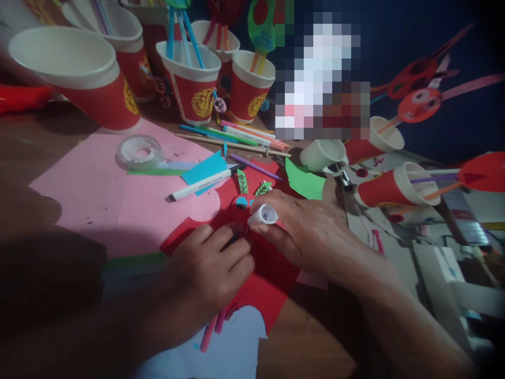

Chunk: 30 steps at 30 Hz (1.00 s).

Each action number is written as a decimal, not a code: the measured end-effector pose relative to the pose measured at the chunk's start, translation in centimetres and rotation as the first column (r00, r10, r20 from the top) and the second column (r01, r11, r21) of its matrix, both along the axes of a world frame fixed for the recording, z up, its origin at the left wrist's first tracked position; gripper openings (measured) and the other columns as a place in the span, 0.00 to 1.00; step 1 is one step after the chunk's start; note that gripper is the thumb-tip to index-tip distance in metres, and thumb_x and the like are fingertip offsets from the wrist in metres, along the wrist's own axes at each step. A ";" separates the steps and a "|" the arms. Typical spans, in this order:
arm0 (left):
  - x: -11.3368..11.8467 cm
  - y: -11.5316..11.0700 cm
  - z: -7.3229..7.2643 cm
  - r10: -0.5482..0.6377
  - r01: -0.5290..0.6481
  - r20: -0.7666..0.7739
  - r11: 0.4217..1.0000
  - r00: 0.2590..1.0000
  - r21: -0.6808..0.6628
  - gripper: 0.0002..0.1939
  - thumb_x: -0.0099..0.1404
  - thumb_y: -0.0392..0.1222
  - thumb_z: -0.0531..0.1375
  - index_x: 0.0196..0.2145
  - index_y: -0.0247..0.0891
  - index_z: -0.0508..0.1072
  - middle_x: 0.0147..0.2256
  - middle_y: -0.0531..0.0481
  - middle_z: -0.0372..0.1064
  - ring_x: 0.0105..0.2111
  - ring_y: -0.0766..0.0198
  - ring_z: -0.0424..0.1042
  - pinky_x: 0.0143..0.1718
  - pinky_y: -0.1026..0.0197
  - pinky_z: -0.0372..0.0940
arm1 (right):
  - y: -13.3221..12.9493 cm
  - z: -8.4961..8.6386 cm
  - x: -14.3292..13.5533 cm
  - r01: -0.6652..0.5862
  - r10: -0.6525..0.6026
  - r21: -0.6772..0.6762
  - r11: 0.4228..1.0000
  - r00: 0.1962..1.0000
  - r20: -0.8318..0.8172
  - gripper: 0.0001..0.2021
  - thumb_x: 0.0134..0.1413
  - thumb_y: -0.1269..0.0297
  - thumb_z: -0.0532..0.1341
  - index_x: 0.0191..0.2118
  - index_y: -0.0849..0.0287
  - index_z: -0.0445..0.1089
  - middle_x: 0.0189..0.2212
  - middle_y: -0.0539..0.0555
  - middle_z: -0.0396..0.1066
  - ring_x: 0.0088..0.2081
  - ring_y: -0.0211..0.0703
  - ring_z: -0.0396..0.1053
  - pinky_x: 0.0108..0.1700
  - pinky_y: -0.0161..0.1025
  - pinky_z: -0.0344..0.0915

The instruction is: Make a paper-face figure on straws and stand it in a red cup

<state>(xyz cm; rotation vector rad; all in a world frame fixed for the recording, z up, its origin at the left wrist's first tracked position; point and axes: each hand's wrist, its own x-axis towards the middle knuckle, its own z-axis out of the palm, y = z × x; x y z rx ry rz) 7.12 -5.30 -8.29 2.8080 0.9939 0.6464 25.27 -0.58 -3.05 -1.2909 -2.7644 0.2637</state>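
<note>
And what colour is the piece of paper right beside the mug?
The paper beside the mug is bright green, clearest in the head view.

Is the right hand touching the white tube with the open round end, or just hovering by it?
Touching. The head view shows the right hand with thumb and finger against the sides of the white tube.

The red sheet [272,273] is matt paper, the tabletop [311,337] wood

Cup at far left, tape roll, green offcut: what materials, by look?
Cup: likely paperboard, matte red outside, pale inside; rolled rim.
Tape roll: probably clear plastic film, glossy; see-through ring.
Green offcut: paper or thin card, matte; flat sheet, cut edges.
</note>
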 end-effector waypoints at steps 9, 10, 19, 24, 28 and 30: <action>-0.1 -0.1 0.4 -0.004 0.005 0.020 0.999 1.000 -0.053 0.14 0.67 0.30 0.47 0.33 0.33 0.72 0.38 0.45 0.73 0.44 0.50 0.68 0.34 0.51 0.59 | -0.1 2.3 1.0 0.182 -0.184 -0.036 0.983 0.981 -0.062 0.12 0.61 0.57 0.52 0.44 0.57 0.67 0.38 0.55 0.74 0.33 0.48 0.72 0.33 0.39 0.60; -0.1 -0.1 0.4 0.000 0.001 0.021 0.998 1.000 -0.059 0.14 0.67 0.30 0.46 0.33 0.33 0.72 0.38 0.45 0.73 0.43 0.51 0.68 0.34 0.51 0.59 | -0.1 2.4 1.0 0.192 -0.194 -0.027 0.981 0.978 -0.083 0.13 0.61 0.57 0.52 0.44 0.57 0.67 0.38 0.55 0.74 0.33 0.48 0.72 0.33 0.40 0.61; 0.0 0.0 0.5 -0.005 0.005 0.007 1.000 1.000 -0.018 0.11 0.65 0.30 0.50 0.33 0.33 0.72 0.33 0.46 0.72 0.37 0.54 0.68 0.31 0.53 0.57 | 0.4 0.1 -0.1 -0.007 -0.011 -0.086 0.996 0.979 -0.202 0.11 0.63 0.62 0.51 0.45 0.60 0.64 0.43 0.55 0.72 0.40 0.43 0.71 0.35 0.35 0.61; -0.2 0.1 0.4 -0.032 0.031 -0.002 0.998 0.999 -0.046 0.08 0.63 0.30 0.53 0.32 0.34 0.71 0.32 0.48 0.70 0.33 0.55 0.66 0.30 0.53 0.56 | 0.4 0.2 -0.5 -0.034 0.021 -0.117 0.993 0.994 -0.109 0.09 0.62 0.63 0.52 0.45 0.58 0.64 0.40 0.53 0.73 0.34 0.42 0.70 0.33 0.35 0.59; -0.2 0.2 0.5 -0.050 0.049 -0.032 0.998 0.998 -0.044 0.08 0.63 0.30 0.52 0.29 0.35 0.69 0.30 0.48 0.69 0.33 0.56 0.66 0.29 0.54 0.56 | 0.4 0.0 -0.4 -0.063 0.057 -0.072 0.995 0.995 -0.086 0.09 0.62 0.62 0.52 0.45 0.59 0.63 0.41 0.54 0.72 0.35 0.42 0.69 0.32 0.35 0.57; -0.2 0.2 0.6 -0.041 0.039 -0.041 0.998 0.998 -0.047 0.11 0.65 0.30 0.50 0.29 0.35 0.70 0.31 0.48 0.70 0.35 0.57 0.67 0.30 0.54 0.57 | 0.5 -0.3 -0.3 -0.069 0.064 -0.065 0.995 0.995 -0.072 0.10 0.63 0.60 0.51 0.44 0.59 0.63 0.41 0.55 0.71 0.36 0.42 0.69 0.32 0.35 0.56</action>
